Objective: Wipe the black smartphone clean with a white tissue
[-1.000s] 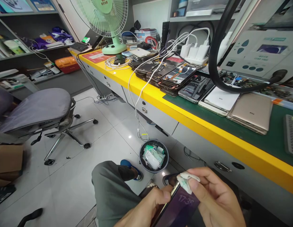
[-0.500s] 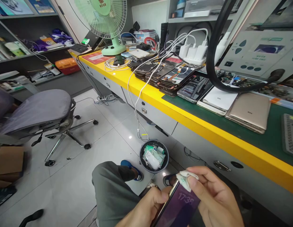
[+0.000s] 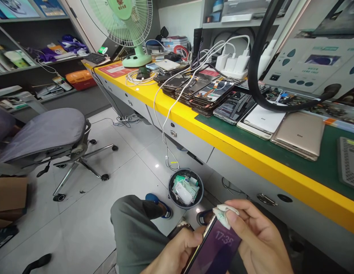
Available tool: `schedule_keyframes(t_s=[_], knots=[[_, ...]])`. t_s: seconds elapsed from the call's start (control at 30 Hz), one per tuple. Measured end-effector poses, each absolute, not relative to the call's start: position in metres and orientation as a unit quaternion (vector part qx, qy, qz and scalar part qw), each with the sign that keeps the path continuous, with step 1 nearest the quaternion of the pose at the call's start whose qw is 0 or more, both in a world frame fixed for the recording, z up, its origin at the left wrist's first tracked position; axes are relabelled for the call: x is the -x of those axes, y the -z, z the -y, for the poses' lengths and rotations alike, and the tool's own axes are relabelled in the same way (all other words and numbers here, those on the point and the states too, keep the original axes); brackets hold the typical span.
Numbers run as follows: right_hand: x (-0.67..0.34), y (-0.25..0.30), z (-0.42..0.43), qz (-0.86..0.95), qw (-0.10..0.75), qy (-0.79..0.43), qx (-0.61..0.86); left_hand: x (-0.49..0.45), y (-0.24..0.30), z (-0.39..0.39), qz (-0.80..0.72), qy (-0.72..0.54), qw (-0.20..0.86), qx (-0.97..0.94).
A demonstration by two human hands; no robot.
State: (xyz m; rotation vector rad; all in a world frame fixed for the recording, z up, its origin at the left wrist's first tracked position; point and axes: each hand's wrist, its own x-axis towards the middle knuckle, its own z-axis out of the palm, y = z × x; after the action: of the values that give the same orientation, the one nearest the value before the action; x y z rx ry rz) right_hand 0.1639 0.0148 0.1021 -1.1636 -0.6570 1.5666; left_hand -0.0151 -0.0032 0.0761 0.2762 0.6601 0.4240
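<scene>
Head view: my left hand grips the phone by its edge, low over my lap, steadying its lit screen so my right hand can pinch a small wipe against the top corner, above the waste bin.

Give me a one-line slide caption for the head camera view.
Left hand holds a lit phone while right hand presses a white wipe to its top corner.
</scene>
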Motion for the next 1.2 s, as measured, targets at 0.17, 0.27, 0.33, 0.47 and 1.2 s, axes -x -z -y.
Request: schedule_keyframes(t_s=[0.17,0.27,0.33,0.47,1.2], knots=[[-0.163,-0.101,-0.016,0.264,0.522,-0.658,0.475,0.013,-0.078,0.002,-0.326,-0.208,0.911,-0.141],[-0.161,-0.101,-0.017,0.256,0.517,-0.664,0.475,0.012,-0.084,0.000,-0.340,-0.198,0.908,-0.141],[-0.158,-0.104,-0.017,0.249,0.520,-0.660,0.482,0.011,-0.088,0.000,-0.340,-0.204,0.910,-0.124],[-0.153,-0.109,-0.016,0.224,0.526,-0.642,0.511,0.010,-0.091,0.000,-0.317,-0.225,0.915,-0.105],[-0.156,-0.102,-0.020,0.196,0.497,-0.706,0.464,-0.001,-0.073,0.003,-0.305,-0.267,0.904,-0.134]])
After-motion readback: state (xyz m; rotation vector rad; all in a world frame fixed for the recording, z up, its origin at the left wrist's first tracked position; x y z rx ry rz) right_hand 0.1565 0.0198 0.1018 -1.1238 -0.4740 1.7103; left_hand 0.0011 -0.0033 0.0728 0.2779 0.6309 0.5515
